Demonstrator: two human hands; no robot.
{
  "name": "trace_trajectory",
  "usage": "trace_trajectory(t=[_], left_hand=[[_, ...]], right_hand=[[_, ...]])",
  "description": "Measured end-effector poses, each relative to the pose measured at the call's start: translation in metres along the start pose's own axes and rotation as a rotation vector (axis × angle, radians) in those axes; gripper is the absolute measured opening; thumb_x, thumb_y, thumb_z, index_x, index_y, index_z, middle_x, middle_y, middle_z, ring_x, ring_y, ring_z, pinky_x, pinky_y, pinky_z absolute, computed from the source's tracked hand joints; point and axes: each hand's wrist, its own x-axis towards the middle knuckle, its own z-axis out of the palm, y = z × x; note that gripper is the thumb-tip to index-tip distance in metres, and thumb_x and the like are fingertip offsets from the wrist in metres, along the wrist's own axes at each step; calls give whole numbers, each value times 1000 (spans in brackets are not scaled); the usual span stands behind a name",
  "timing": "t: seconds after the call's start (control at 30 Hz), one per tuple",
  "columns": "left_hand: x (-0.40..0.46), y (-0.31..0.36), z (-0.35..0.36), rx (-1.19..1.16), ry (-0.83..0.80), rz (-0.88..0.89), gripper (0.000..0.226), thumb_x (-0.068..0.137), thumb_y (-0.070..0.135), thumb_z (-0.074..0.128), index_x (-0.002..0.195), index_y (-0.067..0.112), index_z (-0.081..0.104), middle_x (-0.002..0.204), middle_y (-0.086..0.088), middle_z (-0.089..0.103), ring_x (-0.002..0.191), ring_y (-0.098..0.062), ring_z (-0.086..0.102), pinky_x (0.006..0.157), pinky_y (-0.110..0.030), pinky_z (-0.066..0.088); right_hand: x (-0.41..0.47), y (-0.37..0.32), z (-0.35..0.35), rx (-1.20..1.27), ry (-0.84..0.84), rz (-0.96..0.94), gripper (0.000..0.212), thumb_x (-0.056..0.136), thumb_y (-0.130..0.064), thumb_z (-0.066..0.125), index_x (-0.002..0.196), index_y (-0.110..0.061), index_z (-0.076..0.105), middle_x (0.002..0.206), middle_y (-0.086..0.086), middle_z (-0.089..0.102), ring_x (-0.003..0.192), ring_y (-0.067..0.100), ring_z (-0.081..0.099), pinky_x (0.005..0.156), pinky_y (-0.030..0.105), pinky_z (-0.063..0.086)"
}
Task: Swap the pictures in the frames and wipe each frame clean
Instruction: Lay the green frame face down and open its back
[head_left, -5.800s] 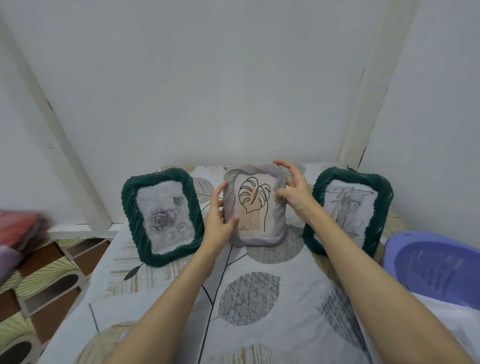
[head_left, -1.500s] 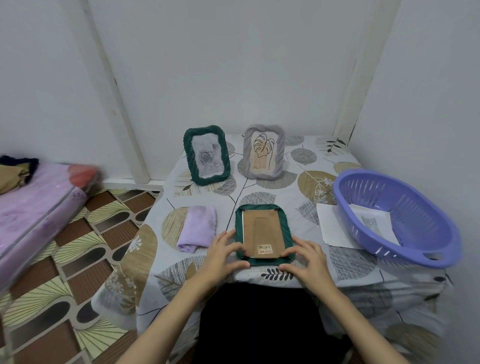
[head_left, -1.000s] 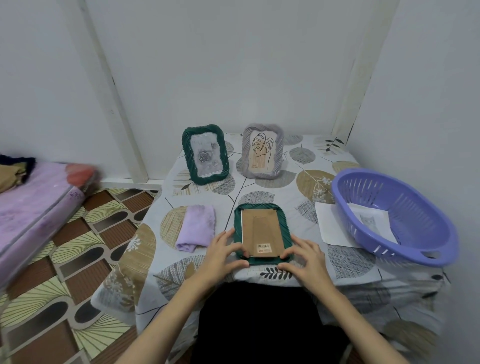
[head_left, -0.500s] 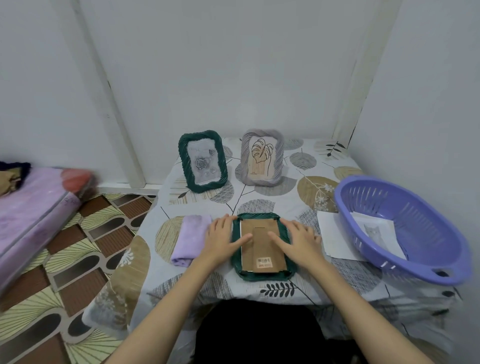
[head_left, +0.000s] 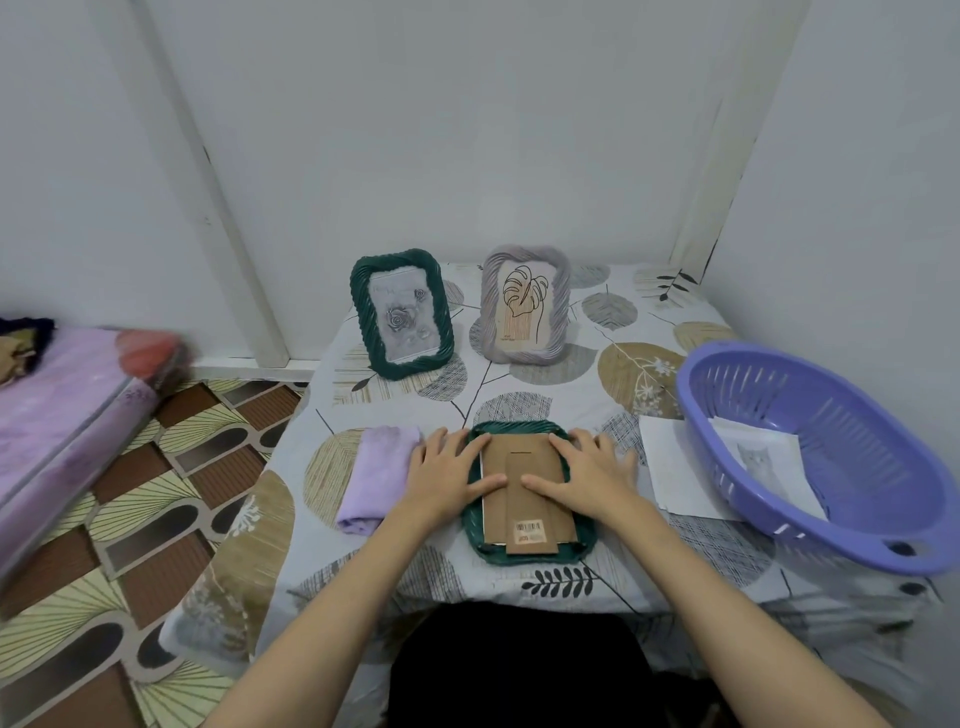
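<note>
A home, likely a bedroom corner. A mattress (head_left: 62, 410) in a pink floral sheet lies on the patterned vinyl floor (head_left: 156, 519) at the left. Plain white walls (head_left: 467, 130) meet behind a small counter (head_left: 649, 322) draped with a leaf-print cloth. On it stand decorative picture frames (head_left: 402, 317), beside a purple plastic basket (head_left: 831, 467).

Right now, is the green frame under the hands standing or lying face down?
Lying face down: the green frame rests flat on the table, its brown back panel upward.
</note>
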Motion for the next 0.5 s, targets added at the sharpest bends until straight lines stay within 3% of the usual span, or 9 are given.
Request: trace_trajectory(t=[0.5], left_hand=[[8,-2,-7,44,-59,18,77,82,68,42,147,35,17,153,-1,22,144,-24,7,115,-43,10]], right_hand=[[13,-5,-18,-57,-124,-20,90,70,-81,43,144,-32,22,144,8,28,134,29,22,107,63,16]])
